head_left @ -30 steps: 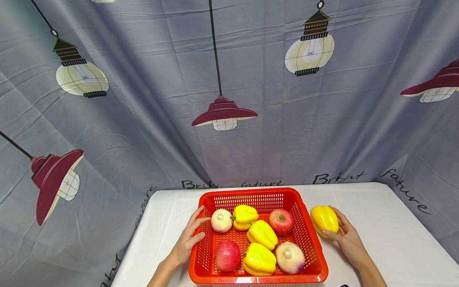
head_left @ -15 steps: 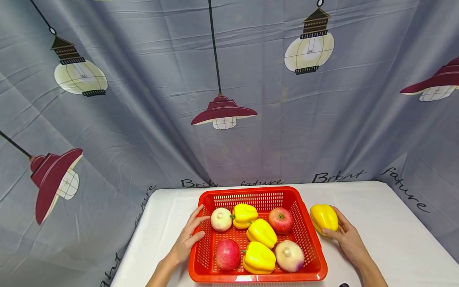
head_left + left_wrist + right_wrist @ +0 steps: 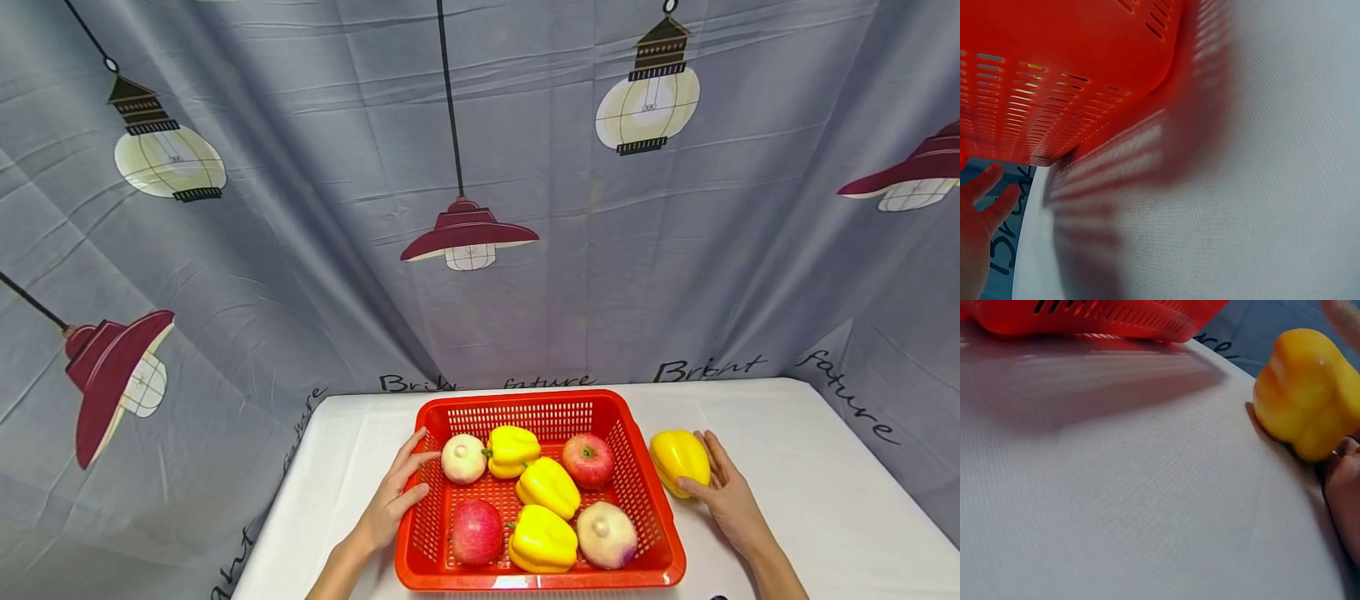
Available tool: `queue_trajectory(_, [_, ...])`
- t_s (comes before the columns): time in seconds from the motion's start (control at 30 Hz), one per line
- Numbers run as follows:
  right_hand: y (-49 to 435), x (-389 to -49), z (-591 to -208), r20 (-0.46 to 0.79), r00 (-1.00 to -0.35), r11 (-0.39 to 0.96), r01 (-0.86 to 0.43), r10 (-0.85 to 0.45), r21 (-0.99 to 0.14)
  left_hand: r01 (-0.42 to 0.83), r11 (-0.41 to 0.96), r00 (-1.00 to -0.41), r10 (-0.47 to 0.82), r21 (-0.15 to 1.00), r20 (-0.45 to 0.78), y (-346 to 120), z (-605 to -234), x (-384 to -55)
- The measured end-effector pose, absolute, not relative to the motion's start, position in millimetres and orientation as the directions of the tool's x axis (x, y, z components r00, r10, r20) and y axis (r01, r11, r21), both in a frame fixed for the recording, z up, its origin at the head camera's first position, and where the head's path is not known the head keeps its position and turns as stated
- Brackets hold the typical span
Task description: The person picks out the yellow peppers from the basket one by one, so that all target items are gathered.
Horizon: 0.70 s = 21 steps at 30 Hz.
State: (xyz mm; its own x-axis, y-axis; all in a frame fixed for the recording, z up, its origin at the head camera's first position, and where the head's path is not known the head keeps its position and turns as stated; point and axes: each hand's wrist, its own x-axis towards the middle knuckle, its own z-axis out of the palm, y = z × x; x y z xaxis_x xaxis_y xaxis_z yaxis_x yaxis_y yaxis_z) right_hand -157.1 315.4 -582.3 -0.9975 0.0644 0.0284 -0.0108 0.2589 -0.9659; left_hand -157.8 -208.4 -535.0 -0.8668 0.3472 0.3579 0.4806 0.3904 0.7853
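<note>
On the white table, right of the red plastic basket [image 3: 540, 582], lies a yellow bell pepper [image 3: 680, 463]. My right hand [image 3: 727, 492] is around its right side, thumb over the front. In the right wrist view the pepper [image 3: 1304, 394] rests on the cloth, and one blurred finger [image 3: 1344, 319] stands off it at upper right. At the basket's left side, my left hand [image 3: 392, 500] lies with spread, straight fingers touching the rim. Those fingers [image 3: 1000, 206] also show beside the basket wall [image 3: 1054, 69] in the left wrist view.
Inside the basket lie several yellow bell peppers [image 3: 547, 489], a red apple [image 3: 588, 462], a red fruit [image 3: 477, 532] and two white turnip-like vegetables [image 3: 606, 535], one with a purple patch. A small dark object [image 3: 718, 597] shows at the bottom edge. A grey curtain [image 3: 570, 317] hangs behind.
The right hand's fingers have straightened and loosened slightly around the pepper, which has shifted very little to the right. The left hand and basket hold their places.
</note>
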Motion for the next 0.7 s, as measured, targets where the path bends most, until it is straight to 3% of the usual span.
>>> queue_trajectory(0.07, [315.5,-156.2,-583.0,0.073,-0.996,0.178,-0.062,0.059,-0.982,0.481,0.389,-0.866,0.350,0.786,0.358,-208.2,-534.7,-157.9])
queue_trajectory(0.23, [315.7,-155.3,-584.6,0.181,-0.983,-0.182,-0.180,0.008,-0.967,0.485,0.379,-0.863,0.356,0.788,0.359,-208.8,-534.0,-157.4])
queue_trajectory(0.3, [315.7,-154.8,-584.9,0.206,-0.978,-0.253,-0.198,-0.008,-0.947,0.484,0.375,-0.863,0.355,0.791,0.360,-208.8,-533.9,-157.2])
queue_trajectory(0.7, [316.1,-151.9,-580.1,0.143,-0.989,-0.258,-0.145,0.025,-0.955,0.491,0.360,-0.859,0.351,0.793,0.372,-208.5,-535.5,-157.5])
